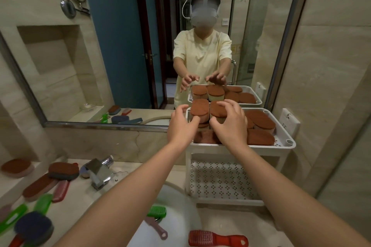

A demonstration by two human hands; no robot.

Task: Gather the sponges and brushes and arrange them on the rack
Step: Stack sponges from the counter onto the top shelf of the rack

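Atop white perforated plastic rack (268, 151), stacked oval sponges (260, 122), rough brown tops.

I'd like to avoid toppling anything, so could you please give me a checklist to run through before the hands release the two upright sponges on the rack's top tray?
1. Left hand grip on the left upright sponge: thumb in front, fingers round its side; ok.
2. Right hand grip on the right upright sponge: fingers over the top, thumb in front; ok.
3. The two stand side by side: ok.
4. They will stay upright unsupported: cannot tell.
5. Space left on the top tray: mostly covered with sponges; not ok.
6. Everything gathered: a red brush and a green brush lie at the sink; not ok.
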